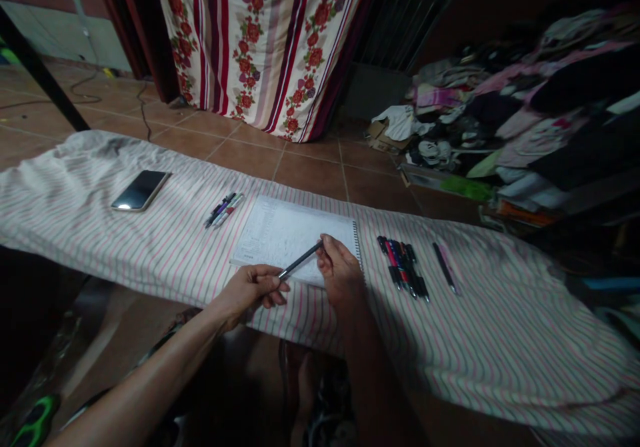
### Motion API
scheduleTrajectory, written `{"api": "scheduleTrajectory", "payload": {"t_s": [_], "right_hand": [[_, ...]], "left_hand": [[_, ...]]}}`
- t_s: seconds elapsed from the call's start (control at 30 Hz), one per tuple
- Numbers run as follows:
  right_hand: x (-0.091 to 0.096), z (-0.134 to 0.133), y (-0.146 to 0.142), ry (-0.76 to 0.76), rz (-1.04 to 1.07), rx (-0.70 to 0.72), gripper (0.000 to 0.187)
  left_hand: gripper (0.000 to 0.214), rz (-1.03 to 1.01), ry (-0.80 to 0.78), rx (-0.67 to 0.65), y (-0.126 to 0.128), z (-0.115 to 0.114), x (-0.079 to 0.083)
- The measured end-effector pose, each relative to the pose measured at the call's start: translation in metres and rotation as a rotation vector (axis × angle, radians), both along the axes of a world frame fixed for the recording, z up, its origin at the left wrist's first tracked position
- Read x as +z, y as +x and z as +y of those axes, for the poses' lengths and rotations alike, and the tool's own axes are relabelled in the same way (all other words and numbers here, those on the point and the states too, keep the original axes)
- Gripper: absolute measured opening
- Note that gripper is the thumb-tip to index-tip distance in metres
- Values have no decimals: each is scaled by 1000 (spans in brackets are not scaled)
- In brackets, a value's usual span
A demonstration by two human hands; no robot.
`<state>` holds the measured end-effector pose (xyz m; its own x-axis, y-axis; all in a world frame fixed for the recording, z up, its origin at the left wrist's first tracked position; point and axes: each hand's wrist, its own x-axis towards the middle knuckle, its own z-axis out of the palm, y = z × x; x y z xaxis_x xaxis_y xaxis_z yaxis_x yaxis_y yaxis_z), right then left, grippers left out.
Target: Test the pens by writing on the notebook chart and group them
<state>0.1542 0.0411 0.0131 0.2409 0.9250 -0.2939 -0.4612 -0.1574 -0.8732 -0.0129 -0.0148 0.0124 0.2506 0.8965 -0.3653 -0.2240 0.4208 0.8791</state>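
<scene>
A dark pen (301, 261) is held at both ends over a white spiral notebook (280, 230). My left hand (250, 290) pinches its lower end, fingers closed. My right hand (339, 270) grips its upper tip, fingers closed. The notebook lies on a narrow surface covered with a pink-striped cloth (500, 340). A row of several pens (403, 267) lies just right of the notebook, with one more pen (444, 267) further right. Another small bunch of pens (224, 209) lies left of the notebook.
A phone (140, 190) lies screen up on the cloth at the left. Behind are a tiled floor (310, 167), a floral striped curtain (265, 40) and a heap of clothes (525, 107) at the right. A cable (143, 110) trails over the floor.
</scene>
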Motion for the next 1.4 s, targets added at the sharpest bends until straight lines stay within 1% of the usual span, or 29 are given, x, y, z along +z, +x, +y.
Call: {"api": "scheduleTrajectory", "payload": {"t_s": [0.13, 0.23, 0.33, 0.47, 0.53, 0.67, 0.8, 0.9, 0.97, 1.0, 1.03, 1.1, 1.17, 1.2, 1.27, 1.33, 1.37, 1.4], "right_hand": [[-3, 1, -4, 19, -50, 52, 38], [-6, 2, -9, 14, -104, 91, 38], [-7, 2, -14, 13, -110, 111, 36], [-6, 2, -17, 16, -40, 69, 33], [-6, 3, -18, 18, -9, 73, 31], [-9, 3, -25, 29, 9, 117, 33], [-12, 4, -37, 60, -40, 121, 38], [-16, 5, -47, 124, -125, 72, 54], [-17, 5, -51, 199, -248, 43, 66], [-18, 4, -52, 245, -333, 41, 70], [-18, 3, -53, 293, -429, 50, 69], [-17, 0, -52, 386, -635, 115, 58], [-16, -2, -51, 473, -821, 181, 41], [-15, -2, -50, 502, -889, 191, 34], [-13, 0, -48, 509, -959, 141, 27], [-9, 4, -46, 441, -900, 42, 32], [-7, 6, -45, 397, -817, 5, 36], [-5, 8, -44, 347, -705, -34, 39]], "left_hand": [[30, -53, -3, 96, 2, 1, -10], [29, -69, -11, 129, 2, 1, -14], [26, -88, -25, 160, 1, 1, -11], [17, -171, -78, 193, -6, 3, -3], [15, -191, -107, 195, -10, 4, -1], [14, -145, -108, 193, -15, 1, -2], [15, -110, -101, 213, -18, -2, -2], [13, -135, -83, 280, -21, -3, 1], [13, -135, -56, 349, -23, -3, 3], [14, -127, -42, 382, -23, -3, 4], [15, -116, -31, 404, -23, -2, 4], [20, -99, -5, 419, -22, -3, 4], [28, -89, 43, 386, -19, -5, 4], [33, -81, 75, 353, -17, -6, 4], [37, -40, 164, 259, -15, -11, 6], [42, 104, 288, 122, -15, -16, 10], [42, 248, 387, 62, -15, -19, 12], [38, 421, 519, 7, -15, -22, 13]]}}
